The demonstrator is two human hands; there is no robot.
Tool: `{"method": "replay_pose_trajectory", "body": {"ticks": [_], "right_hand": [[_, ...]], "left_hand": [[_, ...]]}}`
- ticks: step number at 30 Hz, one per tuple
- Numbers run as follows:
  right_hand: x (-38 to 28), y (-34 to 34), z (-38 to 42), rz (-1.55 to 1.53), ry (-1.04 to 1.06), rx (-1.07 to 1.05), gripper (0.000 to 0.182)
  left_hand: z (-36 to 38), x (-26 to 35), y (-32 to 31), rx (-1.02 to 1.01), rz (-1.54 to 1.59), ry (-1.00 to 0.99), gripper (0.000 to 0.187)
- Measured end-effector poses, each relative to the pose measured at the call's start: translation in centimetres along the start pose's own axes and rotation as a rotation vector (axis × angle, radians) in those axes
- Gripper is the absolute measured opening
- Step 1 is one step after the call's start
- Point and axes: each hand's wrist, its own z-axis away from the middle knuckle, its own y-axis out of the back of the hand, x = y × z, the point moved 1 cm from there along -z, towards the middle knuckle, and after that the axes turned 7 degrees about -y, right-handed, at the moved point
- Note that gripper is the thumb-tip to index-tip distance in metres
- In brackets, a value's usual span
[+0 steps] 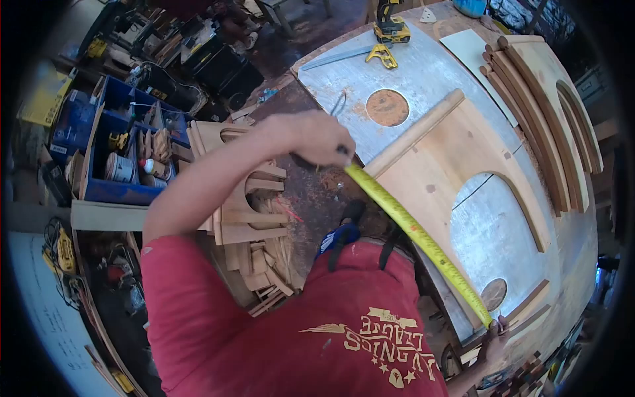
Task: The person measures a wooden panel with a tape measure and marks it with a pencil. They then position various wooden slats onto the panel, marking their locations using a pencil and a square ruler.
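- Blue toolbox (132, 193): well left of the arched wooden panel.
- Left hand (321, 139): just left of the panel, closed around one end of the tape measure (417, 235).
- Tape measure: yellow blade stretched along the panel's near edge.
- Arched wooden panel (423, 169): lying flat.
- Right hand (493, 345): beside the panel's lower end, fingers narrowed on the tape's other end.
- Curved boards (539, 132): right of the panel.

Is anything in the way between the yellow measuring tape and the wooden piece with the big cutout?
Nothing visible is. The yellow tape stretches from the left hand to the right hand, along the near side of the wooden piece; whether they touch, I can't tell.
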Motion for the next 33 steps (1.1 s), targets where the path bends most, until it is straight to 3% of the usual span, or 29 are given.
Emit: {"method": "replay_pose_trajectory", "body": {"ticks": [3,5,8,10,13,14,16,17,21,23,25,27,28,33], "right_hand": [[-0.1,-1.4,0.5,-0.024,-0.032,0.055,0.03],[-1.6,-3.3,1.9,0.001,-0.18,0.169,0.031],[0.8,-3.3,1.5,0.07,-0.071,0.341,0.031],[-1.8,-4.6,4.2,-0.002,-0.014,0.341,0.036],[1.3,-3.6,3.0,0.117,-0.141,0.405,0.041],[2.6,-3.8,2.6,0.27,-0.087,0.448,0.037],[3.8,-5.0,3.1,0.08,-0.133,0.495,0.032],[4.3,-4.9,2.9,0.103,-0.01,0.54,0.028],[3.8,-6.8,3.6,-0.009,-0.171,0.608,0.023],[4.3,-7.5,3.6,-0.015,0.017,0.651,0.029],[1.8,-8.5,5.0,-0.074,-0.127,0.671,0.03],[2.0,-8.6,4.4,-0.097,-0.096,0.675,0.029],[2.2,-8.6,4.4,-0.11,-0.082,0.678,0.029],[1.7,-8.4,4.5,-0.054,-0.073,0.648,0.032]], "left_hand": [[-0.9,-2.6,1.3,-0.033,-0.007,0.018,0.026],[-2.2,-4.3,1.6,-0.058,-0.007,0.013,0.028],[-6.6,-7.3,-0.9,-0.125,-0.008,-0.066,0.033],[-8.6,-8.1,-1.8,-0.22,0.001,-0.081,0.034],[-10.9,-8.4,-3.3,-0.239,0.005,-0.151,0.035],[-11.3,-7.7,-3.0,-0.269,-0.03,-0.121,0.035],[-12.2,-8.5,-3.7,-0.282,0.025,-0.153,0.034],[-12.4,-8.8,-3.9,-0.284,0.054,-0.161,0.034],[-11.9,-8.2,-3.3,-0.389,0.041,-0.147,0.034],[-11.4,-8.4,-3.8,-0.426,0.045,-0.146,0.035],[-10.8,-9.3,-4.8,-0.437,0.105,-0.13,0.041],[-10.2,-9.4,-4.7,-0.399,0.155,-0.194,0.049],[-10.0,-9.3,-4.7,-0.44,0.16,-0.126,0.06],[-9.7,-10.7,-4.0,-0.446,0.052,-0.159,0.052]]}}
